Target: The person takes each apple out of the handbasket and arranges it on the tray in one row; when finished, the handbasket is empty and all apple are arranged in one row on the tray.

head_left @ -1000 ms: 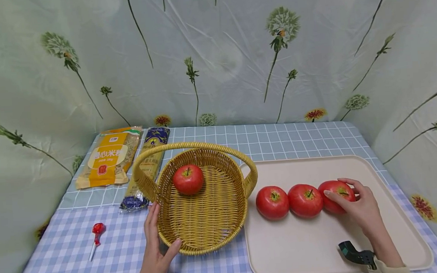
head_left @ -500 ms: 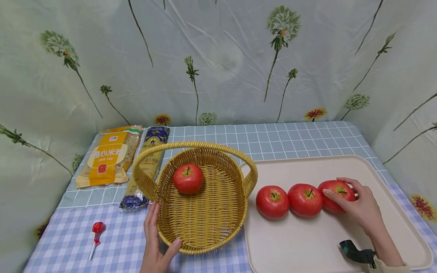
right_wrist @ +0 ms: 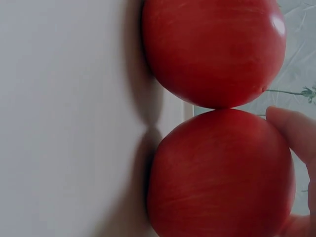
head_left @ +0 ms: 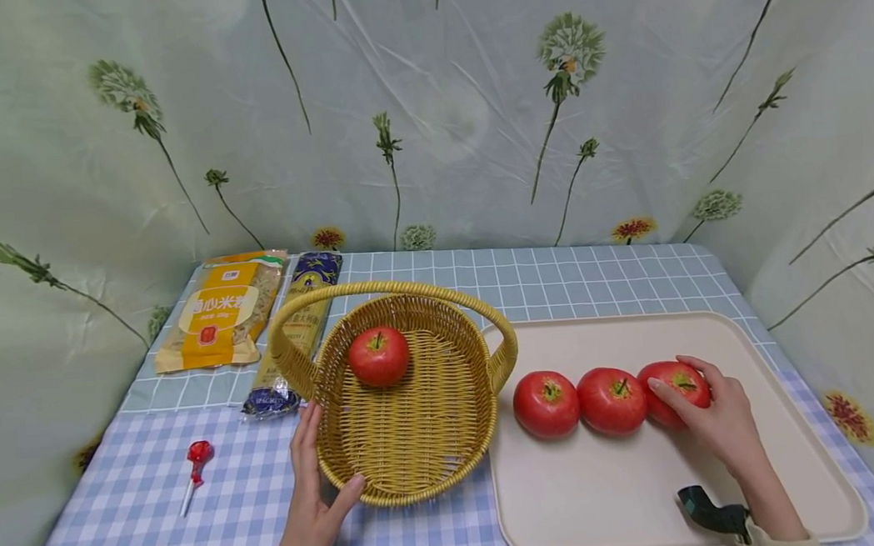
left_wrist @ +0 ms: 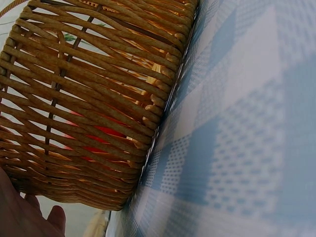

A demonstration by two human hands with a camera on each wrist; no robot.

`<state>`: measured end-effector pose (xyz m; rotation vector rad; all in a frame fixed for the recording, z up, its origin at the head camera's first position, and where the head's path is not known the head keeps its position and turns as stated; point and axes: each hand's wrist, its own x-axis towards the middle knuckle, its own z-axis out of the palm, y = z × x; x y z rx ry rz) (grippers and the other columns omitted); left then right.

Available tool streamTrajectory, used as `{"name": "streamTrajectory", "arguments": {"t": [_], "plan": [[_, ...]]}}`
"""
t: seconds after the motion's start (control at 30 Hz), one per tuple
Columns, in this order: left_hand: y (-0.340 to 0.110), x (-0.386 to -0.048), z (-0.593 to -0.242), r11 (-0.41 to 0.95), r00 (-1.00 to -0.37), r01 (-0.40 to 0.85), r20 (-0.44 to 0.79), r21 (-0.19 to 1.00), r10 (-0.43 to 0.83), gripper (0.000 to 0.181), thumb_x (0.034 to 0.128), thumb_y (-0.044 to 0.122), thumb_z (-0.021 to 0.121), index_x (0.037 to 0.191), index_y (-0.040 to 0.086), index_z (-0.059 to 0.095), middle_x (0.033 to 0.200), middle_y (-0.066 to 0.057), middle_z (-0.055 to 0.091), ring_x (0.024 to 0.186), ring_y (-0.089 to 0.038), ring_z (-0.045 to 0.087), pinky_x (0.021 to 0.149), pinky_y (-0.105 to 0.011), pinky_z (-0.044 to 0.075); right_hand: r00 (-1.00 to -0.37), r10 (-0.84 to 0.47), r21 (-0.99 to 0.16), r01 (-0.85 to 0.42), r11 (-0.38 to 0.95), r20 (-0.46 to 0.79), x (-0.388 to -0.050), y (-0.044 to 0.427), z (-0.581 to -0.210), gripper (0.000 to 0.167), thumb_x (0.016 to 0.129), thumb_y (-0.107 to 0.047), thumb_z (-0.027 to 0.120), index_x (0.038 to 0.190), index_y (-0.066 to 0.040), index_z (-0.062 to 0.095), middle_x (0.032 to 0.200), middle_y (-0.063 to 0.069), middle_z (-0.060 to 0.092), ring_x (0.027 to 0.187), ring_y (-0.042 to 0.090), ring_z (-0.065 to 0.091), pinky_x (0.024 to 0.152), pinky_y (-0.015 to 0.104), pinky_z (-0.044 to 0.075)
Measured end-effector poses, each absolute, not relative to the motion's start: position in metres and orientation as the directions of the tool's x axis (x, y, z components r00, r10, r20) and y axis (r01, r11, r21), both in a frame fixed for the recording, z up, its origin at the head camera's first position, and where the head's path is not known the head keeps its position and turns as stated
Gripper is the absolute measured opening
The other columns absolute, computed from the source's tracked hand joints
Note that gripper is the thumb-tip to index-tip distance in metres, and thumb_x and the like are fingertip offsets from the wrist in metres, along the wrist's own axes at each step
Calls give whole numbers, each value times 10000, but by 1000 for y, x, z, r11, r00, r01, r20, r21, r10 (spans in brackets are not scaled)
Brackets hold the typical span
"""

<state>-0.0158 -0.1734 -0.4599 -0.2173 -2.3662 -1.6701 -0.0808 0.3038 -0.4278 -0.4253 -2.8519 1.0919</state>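
Right hand (head_left: pixel 717 423): narrowed round an apple, thumb on the near left side, fingers over the far side.
Held apple (head_left: pixel 676 380): under the right hand's fingers, seated on the tray (head_left: pixel 586 502) and touching the next apple.
Middle apple (head_left: pixel 612 400): just left of the right hand's thumb.
Far-left apple (head_left: pixel 546 404): beyond the middle apple, farther from the right hand.
Left hand (head_left: pixel 308 506): spread wide, fingers against the basket's outer left wall, thumb at its near rim.
Basket (head_left: pixel 410 446): just right of the left hand, well left of the right hand; one apple (head_left: pixel 379 357) lies inside, towards the back.
Change: over the last second, only a slight shift of the head view; hands, apples and basket keep their places. The work, I judge, stands at the grip, nothing raised.
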Motion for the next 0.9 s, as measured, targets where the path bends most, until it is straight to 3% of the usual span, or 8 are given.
{"name": "streamTrajectory", "arguments": {"t": [0.4,0.53,0.63,0.7,0.9], "plan": [[-173,-15,-458,335,-962,253,274,908,-16,922,818,9,665,1534,188,112,1562,-16,2,1416,-187,-79,1022,-607,38,-957,291,-713,209,670,-7,-78,301,-431,726,898,-367,624,1433,12,311,1284,306,328,1145,491,334,717,563,504],[-172,-16,-458,335,-961,253,276,907,-23,918,815,9,665,1533,180,119,1561,-16,7,1416,-188,-73,1018,-620,43,-929,359,-710,190,678,94,-86,322,-460,680,875,-396,652,1435,-107,396,1314,182,393,1177,379,358,800,351,478],[-172,-16,-458,338,-960,255,279,906,-25,913,816,13,663,1533,178,122,1561,-17,10,1416,-191,-70,1018,-620,41,-888,414,-718,155,679,200,-92,335,-480,597,842,-401,695,1379,-226,502,1301,40,464,1176,244,387,810,282,369],[-172,-16,-459,340,-960,256,280,905,-20,913,818,16,661,1534,181,119,1561,-18,10,1417,-200,-72,1018,-618,39,-860,439,-741,112,662,262,-94,338,-485,516,832,-360,718,1319,-276,568,1274,-14,503,1163,178,408,839,315,339],[-173,-16,-460,340,-961,253,277,906,-23,910,821,23,659,1535,188,119,1561,-5,15,1417,-222,-71,1023,-620,38,-788,403,-734,-89,673,465,-93,329,-482,323,838,-240,730,1157,-268,687,1151,-68,595,1078,58,465,828,199,328]]}}
